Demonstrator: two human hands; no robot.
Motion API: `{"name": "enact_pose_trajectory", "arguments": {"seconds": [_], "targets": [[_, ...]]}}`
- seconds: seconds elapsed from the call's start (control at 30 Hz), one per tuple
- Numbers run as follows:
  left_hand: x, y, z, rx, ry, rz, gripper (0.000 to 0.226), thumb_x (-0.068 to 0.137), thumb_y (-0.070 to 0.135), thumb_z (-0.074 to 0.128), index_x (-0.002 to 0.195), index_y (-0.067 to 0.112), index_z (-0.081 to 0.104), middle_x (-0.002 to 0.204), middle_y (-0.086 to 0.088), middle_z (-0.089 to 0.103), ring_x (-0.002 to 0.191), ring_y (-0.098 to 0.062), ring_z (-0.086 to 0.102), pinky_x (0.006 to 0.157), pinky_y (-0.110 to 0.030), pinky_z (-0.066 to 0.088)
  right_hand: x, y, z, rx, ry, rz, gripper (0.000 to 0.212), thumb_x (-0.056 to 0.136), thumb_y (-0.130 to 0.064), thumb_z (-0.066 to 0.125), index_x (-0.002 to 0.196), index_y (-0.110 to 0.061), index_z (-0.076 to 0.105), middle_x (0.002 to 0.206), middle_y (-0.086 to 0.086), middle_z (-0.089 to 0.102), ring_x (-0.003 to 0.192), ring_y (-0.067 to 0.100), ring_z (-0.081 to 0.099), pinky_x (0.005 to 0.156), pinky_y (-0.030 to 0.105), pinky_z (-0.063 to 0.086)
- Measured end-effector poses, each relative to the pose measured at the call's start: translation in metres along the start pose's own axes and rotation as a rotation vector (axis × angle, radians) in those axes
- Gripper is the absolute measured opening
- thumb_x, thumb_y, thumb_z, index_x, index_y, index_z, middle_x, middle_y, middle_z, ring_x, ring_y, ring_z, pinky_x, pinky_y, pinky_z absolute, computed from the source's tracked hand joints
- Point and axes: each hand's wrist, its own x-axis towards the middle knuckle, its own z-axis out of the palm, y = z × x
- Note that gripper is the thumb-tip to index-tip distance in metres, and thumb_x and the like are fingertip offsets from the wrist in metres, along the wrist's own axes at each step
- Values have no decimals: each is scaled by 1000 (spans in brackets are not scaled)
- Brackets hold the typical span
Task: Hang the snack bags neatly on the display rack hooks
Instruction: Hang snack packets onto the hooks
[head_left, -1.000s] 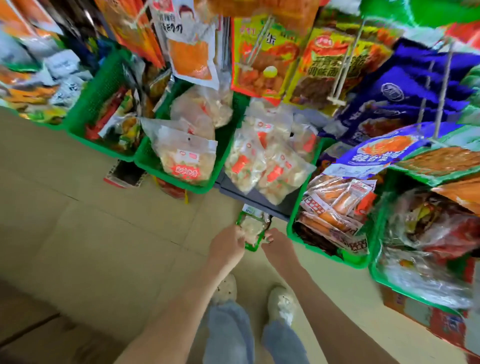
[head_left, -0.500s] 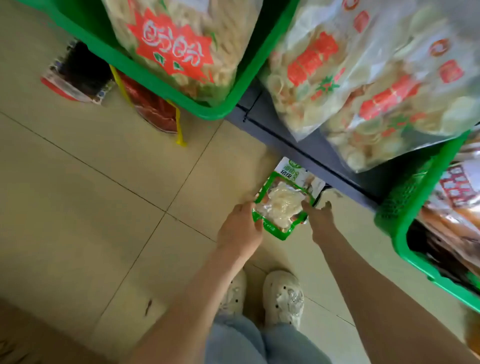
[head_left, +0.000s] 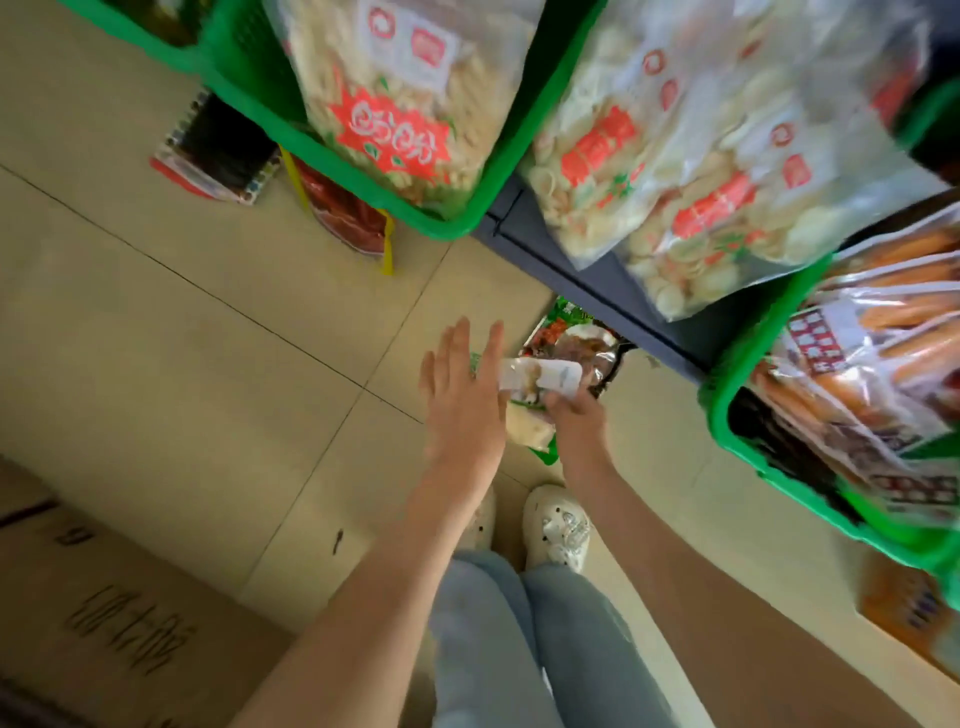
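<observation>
Floor: The beige tiled floor (head_left: 156, 322) is lying under everything.
Baskets: One green plastic basket (head_left: 363, 176) is sitting up top, holding a big clear bag of pale snacks with a red label (head_left: 395, 104). Another green plastic basket on the right (head_left: 727, 405) is holding clear packs of orange sausages (head_left: 883, 332).
Box: A brown cardboard box (head_left: 104, 623) is sitting on the floor at the bottom left.
Shoes: Two white shoes (head_left: 558, 525) are standing on the floor, just below the hands.
Left hand: The left hand (head_left: 462, 400) is hanging flat over the floor, fingers straight and spread, holding nothing.
Right hand: The right hand (head_left: 579, 415) is curling its fingers round a small whitish snack bag (head_left: 543, 375).
Small bag: It is sitting low, between the two hands.
Other bags: A small brown snack bag (head_left: 576, 343) is lying on the floor just past it. A pale bag with a green edge (head_left: 532, 434) is peeking out under the hands; I cannot tell if a hand is holding it.
</observation>
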Motion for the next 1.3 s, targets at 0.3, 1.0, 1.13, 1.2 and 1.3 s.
{"name": "enact_pose_trajectory", "arguments": {"seconds": [0.3, 1.0, 1.13, 1.2, 1.3], "targets": [[-61, 89, -272, 14, -6, 363, 8, 87, 14, 59, 81, 14, 64, 68, -3, 63, 69, -28, 60, 75, -37, 37, -248, -192, -123, -134, -132, -390, 15, 91, -9, 54, 92, -21, 62, 80, 7, 61, 67, 8, 52, 67, 27, 37], [-209, 523, -537, 38, 695, 1255, 19, 83, 21, 51, 68, 14, 62, 61, -3, 59, 65, -27, 56, 65, -33, 31, -513, -391, -504, -345, 665, -1343, 9, 88, -12, 54, 92, -8, 61, 80, 8, 62, 72, 20, 55, 63, 28, 39], [-232, 572, -538, -83, 626, 1258, 21, 87, 23, 49, 80, 13, 66, 71, -2, 66, 70, -25, 58, 68, -32, 35, -534, -392, -554, -295, 710, -1415, 4, 89, -6, 55, 88, -5, 59, 71, -6, 50, 63, 3, 40, 57, 12, 33], [-241, 587, -542, -110, 566, 1263, 16, 87, 22, 54, 87, 13, 67, 77, -1, 68, 73, -24, 58, 70, -32, 39, -542, -391, -569, -243, 689, -1410, 5, 91, -8, 55, 86, -9, 58, 67, -12, 47, 62, 0, 43, 56, 9, 34], [-246, 599, -551, -145, 533, 1296, 12, 90, 20, 56, 88, 14, 67, 73, 4, 64, 69, -17, 55, 69, -29, 40, -546, -387, -585, -198, 666, -1373, 12, 92, -14, 54, 83, -21, 54, 62, -7, 50, 59, 7, 48, 53, 18, 33]]}}
